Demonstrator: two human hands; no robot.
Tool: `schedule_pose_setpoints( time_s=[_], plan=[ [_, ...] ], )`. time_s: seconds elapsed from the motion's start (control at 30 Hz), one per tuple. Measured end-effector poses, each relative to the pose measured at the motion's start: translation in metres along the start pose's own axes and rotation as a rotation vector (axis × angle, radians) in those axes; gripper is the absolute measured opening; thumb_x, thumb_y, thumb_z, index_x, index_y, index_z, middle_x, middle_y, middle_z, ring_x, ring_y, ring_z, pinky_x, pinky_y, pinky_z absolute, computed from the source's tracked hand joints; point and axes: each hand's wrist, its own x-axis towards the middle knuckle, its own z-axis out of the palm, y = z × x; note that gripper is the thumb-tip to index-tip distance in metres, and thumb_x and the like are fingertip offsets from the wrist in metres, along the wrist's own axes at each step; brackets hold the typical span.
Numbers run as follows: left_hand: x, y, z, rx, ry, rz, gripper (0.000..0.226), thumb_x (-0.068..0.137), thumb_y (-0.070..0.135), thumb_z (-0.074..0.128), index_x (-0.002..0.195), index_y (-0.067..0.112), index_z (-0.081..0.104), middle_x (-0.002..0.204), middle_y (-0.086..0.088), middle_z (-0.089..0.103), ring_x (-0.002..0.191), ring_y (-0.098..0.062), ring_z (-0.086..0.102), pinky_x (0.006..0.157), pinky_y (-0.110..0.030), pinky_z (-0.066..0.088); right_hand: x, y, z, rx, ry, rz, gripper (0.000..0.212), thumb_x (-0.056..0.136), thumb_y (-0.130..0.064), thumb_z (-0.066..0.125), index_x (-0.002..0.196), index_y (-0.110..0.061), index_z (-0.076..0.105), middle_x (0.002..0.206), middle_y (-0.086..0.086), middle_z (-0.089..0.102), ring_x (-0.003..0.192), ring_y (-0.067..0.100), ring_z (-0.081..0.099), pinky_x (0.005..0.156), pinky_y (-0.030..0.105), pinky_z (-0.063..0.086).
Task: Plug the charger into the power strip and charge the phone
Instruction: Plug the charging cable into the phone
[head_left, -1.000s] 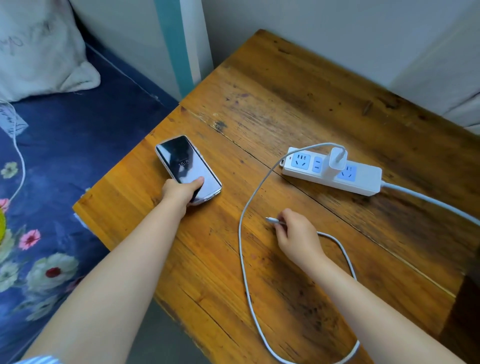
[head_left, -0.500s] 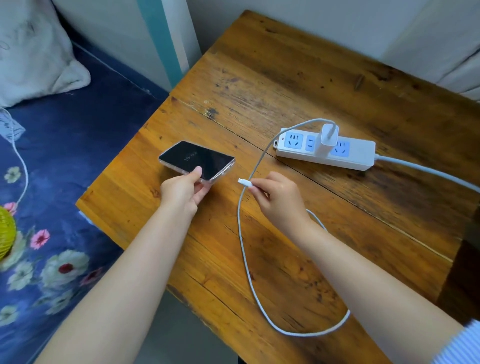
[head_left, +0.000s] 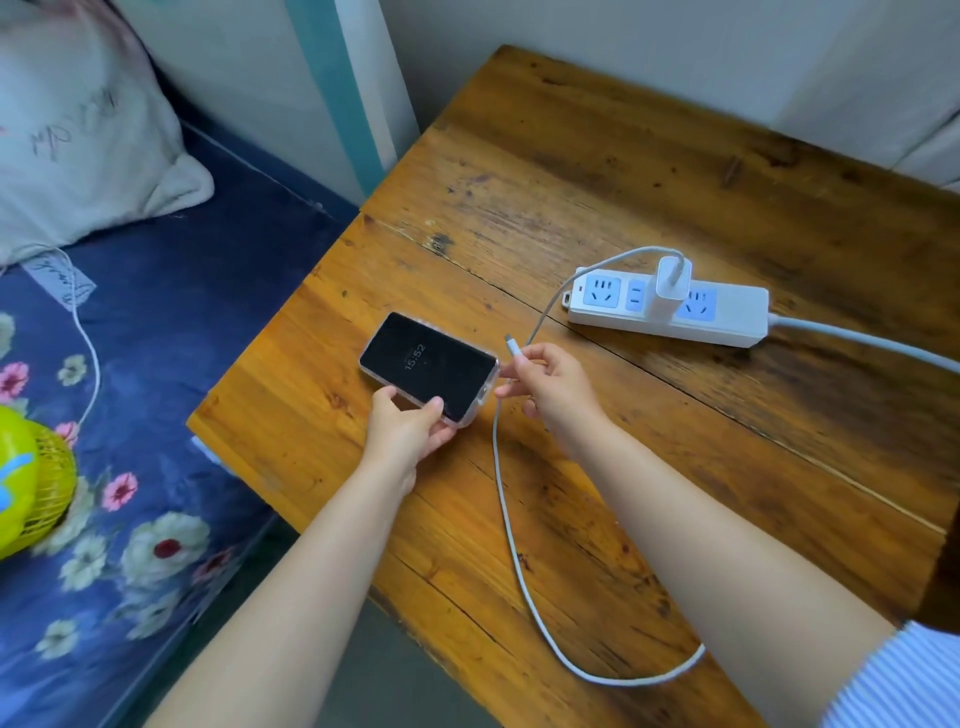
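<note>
A black phone (head_left: 426, 366) in a clear case is lifted a little off the wooden table (head_left: 675, 208), its screen showing 15:52. My left hand (head_left: 410, 423) grips its near edge. My right hand (head_left: 550, 382) pinches the white cable's plug (head_left: 511, 345) just right of the phone's end, a small gap apart from it. The cable (head_left: 511, 545) loops across the table to a white charger (head_left: 671, 286), which stands plugged into the white power strip (head_left: 722, 317).
The table's left edge borders a bed with a blue floral sheet (head_left: 156, 364), a grey pillow (head_left: 78, 140) and a yellow fan (head_left: 31, 478). The strip's thick cord (head_left: 872, 343) runs off to the right. A wall lies behind the table.
My left hand has raised and turned the phone so its end faces right. My right hand has picked the plug off the table and carried it up to the phone's end.
</note>
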Motion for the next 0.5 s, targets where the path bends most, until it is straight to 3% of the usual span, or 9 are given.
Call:
schedule_pose_setpoints(
  time_s=[0.07,0.13,0.2,0.27,0.37,0.5],
  plan=[
    [0.002,0.000,-0.007,0.325,0.012,0.037,0.057,0.085,0.000,0.055,0.136,0.012,0.033,0.119,-0.014,0.059,0.079,-0.017,0.064,0.075,-0.031,0.057,0.002,0.000,0.001,-0.010,0.023,0.008,0.007,0.093,-0.016,0.041,0.094,-0.015,0.048,0.076,-0.007,0.059,0.061,0.009,0.059,0.048,0.019,0.040],
    [0.005,0.000,-0.014,0.866,0.046,0.332,0.056,0.082,0.002,0.058,0.134,0.010,0.038,0.121,-0.013,0.059,0.102,-0.025,0.060,0.089,-0.036,0.051,0.002,0.001,-0.001,0.000,0.025,0.023,0.008,0.093,-0.015,0.041,0.096,-0.013,0.048,0.075,-0.005,0.058,0.061,0.009,0.058,0.048,0.019,0.039],
    [0.010,0.002,-0.015,1.243,0.043,0.687,0.066,0.080,0.004,0.062,0.138,0.011,0.030,0.134,-0.011,0.047,0.123,-0.026,0.045,0.097,-0.036,0.045,0.002,0.003,-0.003,0.001,-0.011,0.012,0.008,0.093,-0.015,0.040,0.095,-0.013,0.048,0.074,-0.004,0.058,0.061,0.009,0.058,0.047,0.019,0.037],
    [0.018,0.008,-0.009,1.427,-0.052,0.906,0.074,0.081,0.006,0.062,0.141,0.012,0.020,0.146,-0.009,0.032,0.136,-0.025,0.027,0.108,-0.036,0.035,0.002,0.002,-0.006,-0.017,-0.044,-0.009,0.011,0.093,-0.015,0.040,0.086,-0.019,0.047,0.075,-0.004,0.059,0.062,0.009,0.059,0.045,0.018,0.037],
    [0.028,0.020,-0.002,1.617,-0.214,0.989,0.079,0.083,0.009,0.062,0.144,0.012,0.011,0.155,-0.007,0.014,0.144,-0.022,0.007,0.117,-0.036,0.017,0.003,0.002,-0.009,-0.007,-0.075,-0.022,0.020,0.093,-0.015,0.041,0.077,-0.026,0.046,0.077,-0.004,0.060,0.063,0.010,0.059,0.044,0.017,0.037],
    [0.030,0.031,-0.001,1.683,-0.336,1.003,0.084,0.080,0.012,0.065,0.143,0.010,0.010,0.155,-0.007,0.013,0.143,-0.020,0.008,0.116,-0.036,0.020,0.004,0.001,-0.014,-0.004,-0.137,-0.010,0.018,0.093,-0.015,0.041,0.079,-0.025,0.046,0.083,-0.003,0.060,0.062,0.010,0.059,0.045,0.017,0.037]
  ],
)
